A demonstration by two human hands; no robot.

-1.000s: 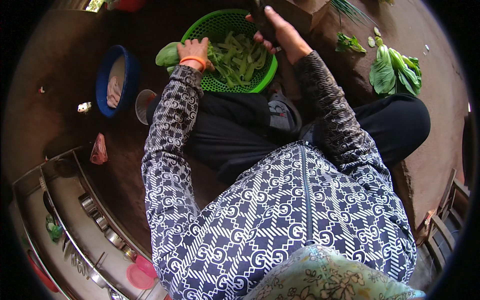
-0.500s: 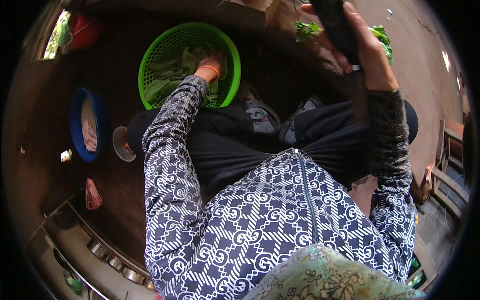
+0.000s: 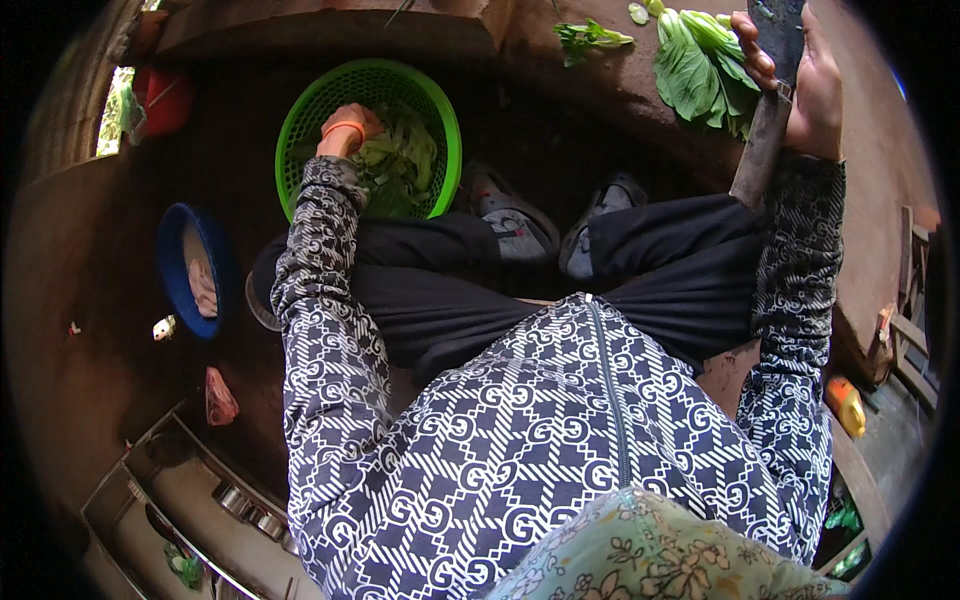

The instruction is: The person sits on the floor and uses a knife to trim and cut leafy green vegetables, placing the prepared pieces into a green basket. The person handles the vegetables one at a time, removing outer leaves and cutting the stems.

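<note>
My left hand [image 3: 350,126], with an orange band at its wrist, is at the left side of a green plastic basket [image 3: 452,135]. Its fingers look curled in, and whatever they may hold is hidden. Pale green leaf pieces [image 3: 405,160] lie in the basket under and beside it. My right hand [image 3: 815,95] is raised at the upper right, wrapped round a knife [image 3: 762,150] with a wide dark part above and a brownish part pointing down toward my knee. Close by on the raised ledge rests a bunch of leafy greens [image 3: 695,75], partly behind the knife.
A smaller green sprig [image 3: 590,38] lies on the ledge. At the left stand a blue basin [image 3: 178,285] with something pale in it and a red container [image 3: 168,102]. A metal-edged rack [image 3: 165,500] is at lower left, a yellow-orange bottle [image 3: 846,405] at right.
My left hand has moved from the basket's right side to its left. The right hand with the knife has shifted right and a little down, uncovering more of the greens. The view has shifted slightly.
</note>
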